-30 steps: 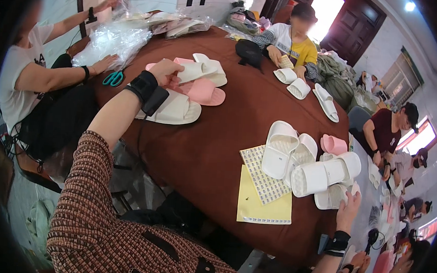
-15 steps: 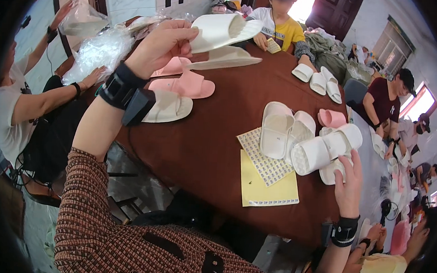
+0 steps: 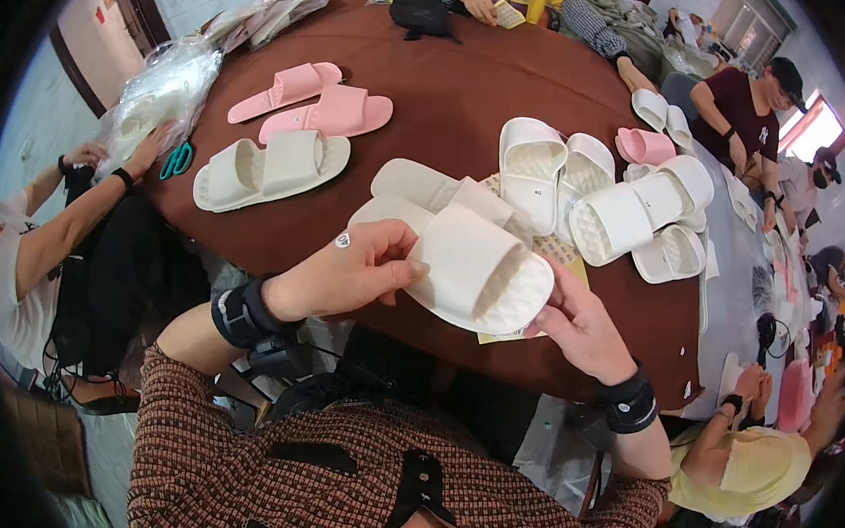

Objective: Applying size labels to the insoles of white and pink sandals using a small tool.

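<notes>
In front of me I hold a white slide slipper (image 3: 470, 267) between both hands, tilted with its open toe toward the right. My left hand (image 3: 360, 270) is closed on its heel side, thumb on top. A small round white sticker (image 3: 342, 241) sits on the back of that hand. My right hand (image 3: 582, 320) pinches the toe end with thumb and fingers. Right behind it is a second white slipper (image 3: 417, 181), partly covered; whether my left fingers also grip it is hidden. Beneath them, a yellow sticker sheet (image 3: 497, 340) shows only at its edges.
Several white slippers (image 3: 532, 174) lie overlapping on the right of the brown table, beside a pink slipper (image 3: 645, 145). Pink slippers (image 3: 325, 114) and a white pair (image 3: 274, 170) lie at left. Teal-handled scissors (image 3: 177, 160) and plastic bags (image 3: 154, 97) are near a co-worker. Other people sit around.
My left hand has come down from the upper left with the white slippers. My right hand has left the slippers on the right and now grips the front one's toe. The view has shifted.
</notes>
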Available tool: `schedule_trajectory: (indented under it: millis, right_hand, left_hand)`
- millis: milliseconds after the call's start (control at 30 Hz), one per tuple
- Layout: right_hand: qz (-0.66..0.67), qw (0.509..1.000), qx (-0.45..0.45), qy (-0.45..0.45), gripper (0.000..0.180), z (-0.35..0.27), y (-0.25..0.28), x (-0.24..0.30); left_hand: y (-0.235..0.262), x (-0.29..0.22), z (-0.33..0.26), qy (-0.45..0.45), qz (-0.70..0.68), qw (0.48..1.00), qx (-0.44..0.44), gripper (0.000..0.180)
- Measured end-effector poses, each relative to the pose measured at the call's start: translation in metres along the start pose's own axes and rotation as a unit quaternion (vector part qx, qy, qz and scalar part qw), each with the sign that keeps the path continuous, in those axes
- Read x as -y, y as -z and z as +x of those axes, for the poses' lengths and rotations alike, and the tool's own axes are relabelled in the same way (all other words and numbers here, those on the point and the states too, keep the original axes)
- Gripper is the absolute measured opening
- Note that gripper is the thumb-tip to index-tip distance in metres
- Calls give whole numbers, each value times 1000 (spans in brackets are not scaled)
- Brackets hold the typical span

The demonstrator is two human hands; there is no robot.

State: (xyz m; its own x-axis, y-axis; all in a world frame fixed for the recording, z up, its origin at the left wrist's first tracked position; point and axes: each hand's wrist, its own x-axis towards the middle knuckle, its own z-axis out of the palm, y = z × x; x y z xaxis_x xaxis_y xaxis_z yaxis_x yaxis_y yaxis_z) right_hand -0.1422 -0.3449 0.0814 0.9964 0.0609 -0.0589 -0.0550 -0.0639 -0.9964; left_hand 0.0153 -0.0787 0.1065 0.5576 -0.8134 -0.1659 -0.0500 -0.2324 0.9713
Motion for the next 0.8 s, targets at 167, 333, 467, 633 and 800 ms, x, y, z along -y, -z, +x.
schedule_trajectory:
  millis: [167, 333, 467, 633, 800]
  right_hand:
    - [47, 998, 18, -31, 54, -8, -5, 1]
    - [24, 996, -49, -68, 50, -12, -5, -5]
    - [27, 993, -82, -84, 41, -23, 1, -12]
    - [25, 989, -118, -81, 35, -34, 2, -8]
    - [16, 989, -128, -74, 34, -42, 5, -11]
  left_hand:
    - [-4, 18, 1, -27, 45, 997, 51, 13]
    - [0, 9, 4, -114, 228, 956, 147, 10]
    - [16, -7, 27, -168, 283, 942, 59, 12]
    - [46, 24, 83, -267, 458, 848, -2, 53]
    - [57, 39, 115, -205, 559, 799, 85, 89]
